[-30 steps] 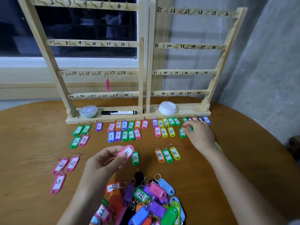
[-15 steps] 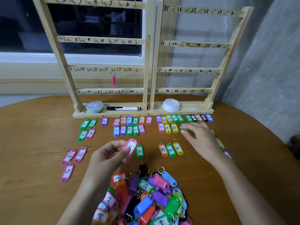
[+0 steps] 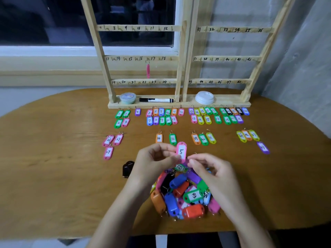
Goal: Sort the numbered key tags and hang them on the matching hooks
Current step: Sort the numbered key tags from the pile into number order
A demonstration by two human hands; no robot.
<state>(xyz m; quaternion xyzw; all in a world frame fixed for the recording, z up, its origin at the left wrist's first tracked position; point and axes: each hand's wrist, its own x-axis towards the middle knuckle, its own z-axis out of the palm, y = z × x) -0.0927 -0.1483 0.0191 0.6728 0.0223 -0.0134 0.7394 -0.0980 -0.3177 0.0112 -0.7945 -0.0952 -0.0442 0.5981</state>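
Tabletop (image 3: 53, 176): tag (image 3: 181, 152) upright in left hand (image 3: 154, 161)

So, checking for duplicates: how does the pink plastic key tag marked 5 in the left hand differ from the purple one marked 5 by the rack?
The pink plastic key tag marked 5 is pinched upright by the left hand; the purple plastic key tag marked 5 lies flat on the wooden table. Pink hovers near the pile, purple sits by the rack. Both labels read 5.

Rounded wooden table (image 3: 53, 176) with warm brown grain, set against a dark window (image 3: 44, 20) with a white frame (image 3: 53, 51). Beige ledge (image 3: 44, 68) below. Rough grey wall (image 3: 304, 68) at right. Dim indoor light.
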